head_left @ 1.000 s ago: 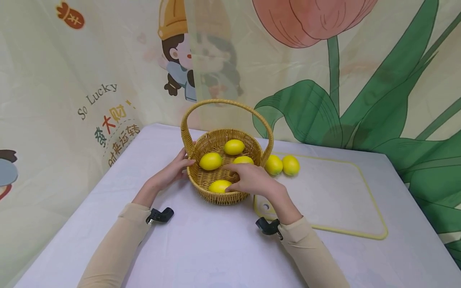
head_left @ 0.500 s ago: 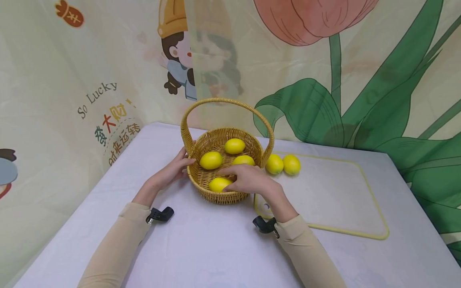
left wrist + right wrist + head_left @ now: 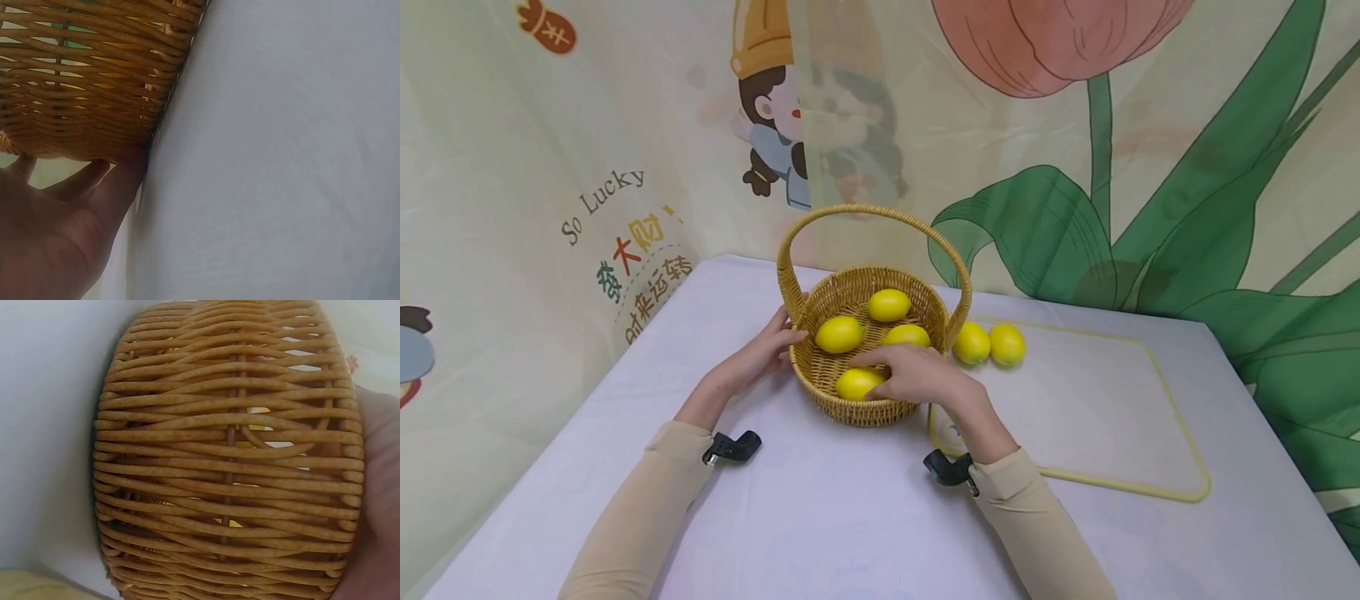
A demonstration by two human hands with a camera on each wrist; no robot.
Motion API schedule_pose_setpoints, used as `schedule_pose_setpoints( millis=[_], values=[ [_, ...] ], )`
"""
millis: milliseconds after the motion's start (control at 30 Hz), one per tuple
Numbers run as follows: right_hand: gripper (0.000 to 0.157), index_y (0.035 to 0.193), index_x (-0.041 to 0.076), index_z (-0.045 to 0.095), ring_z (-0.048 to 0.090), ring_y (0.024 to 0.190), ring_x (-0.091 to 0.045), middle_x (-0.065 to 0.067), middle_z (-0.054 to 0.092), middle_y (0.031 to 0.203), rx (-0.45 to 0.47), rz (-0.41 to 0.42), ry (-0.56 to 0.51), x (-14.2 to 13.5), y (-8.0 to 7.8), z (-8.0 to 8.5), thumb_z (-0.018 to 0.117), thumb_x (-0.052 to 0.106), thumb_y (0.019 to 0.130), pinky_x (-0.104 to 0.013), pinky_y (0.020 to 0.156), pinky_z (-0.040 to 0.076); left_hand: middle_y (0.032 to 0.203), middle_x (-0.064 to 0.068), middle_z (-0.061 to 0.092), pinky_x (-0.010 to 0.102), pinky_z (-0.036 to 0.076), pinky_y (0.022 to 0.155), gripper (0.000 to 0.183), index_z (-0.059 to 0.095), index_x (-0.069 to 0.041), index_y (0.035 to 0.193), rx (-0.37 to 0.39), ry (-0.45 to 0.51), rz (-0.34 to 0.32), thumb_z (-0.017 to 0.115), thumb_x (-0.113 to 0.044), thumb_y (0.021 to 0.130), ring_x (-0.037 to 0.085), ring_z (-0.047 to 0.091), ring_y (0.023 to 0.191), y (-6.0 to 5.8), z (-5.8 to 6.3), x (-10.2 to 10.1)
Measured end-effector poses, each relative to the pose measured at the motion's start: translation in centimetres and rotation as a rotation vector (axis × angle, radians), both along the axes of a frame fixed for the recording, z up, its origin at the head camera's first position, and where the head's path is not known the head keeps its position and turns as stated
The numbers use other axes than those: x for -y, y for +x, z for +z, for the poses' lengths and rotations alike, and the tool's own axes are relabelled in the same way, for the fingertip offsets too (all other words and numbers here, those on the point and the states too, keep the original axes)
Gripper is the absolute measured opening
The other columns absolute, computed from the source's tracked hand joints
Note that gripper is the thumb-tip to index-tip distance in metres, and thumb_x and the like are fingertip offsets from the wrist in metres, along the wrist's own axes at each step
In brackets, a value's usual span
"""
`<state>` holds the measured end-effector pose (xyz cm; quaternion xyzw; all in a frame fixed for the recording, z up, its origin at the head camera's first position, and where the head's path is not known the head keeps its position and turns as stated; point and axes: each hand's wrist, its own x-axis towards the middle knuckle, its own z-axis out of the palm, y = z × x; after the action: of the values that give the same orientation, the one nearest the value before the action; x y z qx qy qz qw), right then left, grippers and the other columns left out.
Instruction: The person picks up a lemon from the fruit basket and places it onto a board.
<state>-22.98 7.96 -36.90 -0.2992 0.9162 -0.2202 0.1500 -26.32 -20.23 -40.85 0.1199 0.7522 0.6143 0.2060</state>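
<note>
A round wicker basket [image 3: 857,414] with a tall handle stands on the table, several lemons inside. My left hand [image 3: 767,346] rests on its left side, the thumb at the rim. In the left wrist view, the fairly straight fingers of the left hand [image 3: 69,231] touch the outer weave low down. Over the near right rim, my right hand [image 3: 917,375] reaches into the basket. Its thumb and index finger hold the nearest lemon [image 3: 856,385]; the other fingers are hidden. In the right wrist view, the basket wall [image 3: 225,450] conceals most of that right hand [image 3: 384,500].
To the basket's right lies a white cutting board [image 3: 1090,408] with a yellow edge. Two more lemons [image 3: 1007,344] sit side by side at the board's far left corner. A printed cloth [image 3: 1037,150] hangs behind the table.
My right hand has shifted slightly left over the nearest lemon, and that lemon has edged a little away from the near rim. The left hand and basket stay where they were.
</note>
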Motion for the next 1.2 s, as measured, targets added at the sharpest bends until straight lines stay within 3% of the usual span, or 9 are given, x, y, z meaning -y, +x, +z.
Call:
schedule_pose_setpoints(
  millis=[200, 400, 733, 1200],
  values=[
    [0.05, 0.139, 0.036, 0.058, 0.058, 0.12, -0.011, 0.013, 0.062, 0.138, 0.03, 0.078, -0.029, 0.02, -0.17, 0.16, 0.07, 0.022, 0.092, -0.036, 0.102, 0.05, 0.168, 0.011, 0.005, 0.061, 0.026, 0.119, 0.073, -0.004, -0.042, 0.158, 0.0, -0.008, -0.002, 0.043, -0.036, 0.103, 0.04, 0.021, 0.152, 0.05, 0.18, -0.16],
    [0.051, 0.139, 0.032, 0.059, 0.055, 0.128, -0.012, 0.013, 0.061, 0.139, 0.06, 0.148, -0.053, 0.02, -0.35, 0.27, 0.064, 0.01, 0.093, -0.035, 0.106, 0.049, 0.168, 0.01, 0.003, 0.061, 0.026, 0.119, 0.073, -0.004, -0.043, 0.158, 0.005, 0.002, -0.012, 0.044, -0.036, 0.103, 0.04, 0.02, 0.152, 0.08, 0.23, -0.29],
    [0.055, 0.137, 0.032, 0.06, 0.051, 0.132, -0.015, 0.009, 0.06, 0.14, 0.058, 0.092, -0.026, 0.15, -0.73, 0.13, 0.065, 0.01, 0.087, -0.041, 0.112, 0.043, 0.169, 0.009, 0.002, 0.061, 0.026, 0.119, 0.073, -0.004, -0.043, 0.158, 0.004, -0.003, -0.002, 0.043, -0.035, 0.103, 0.041, 0.019, 0.152, 0.08, 0.25, -0.22],
    [0.055, 0.135, 0.031, 0.061, 0.052, 0.128, -0.014, 0.008, 0.058, 0.14, 0.01, 0.063, -0.069, 0.12, -0.9, -0.07, 0.066, 0.014, 0.083, -0.041, 0.11, 0.044, 0.169, 0.009, 0.002, 0.061, 0.026, 0.118, 0.071, -0.002, -0.044, 0.158, 0.005, 0.0, 0.005, 0.043, -0.033, 0.103, 0.041, 0.018, 0.152, 0.15, 0.28, -0.18]
  ],
)
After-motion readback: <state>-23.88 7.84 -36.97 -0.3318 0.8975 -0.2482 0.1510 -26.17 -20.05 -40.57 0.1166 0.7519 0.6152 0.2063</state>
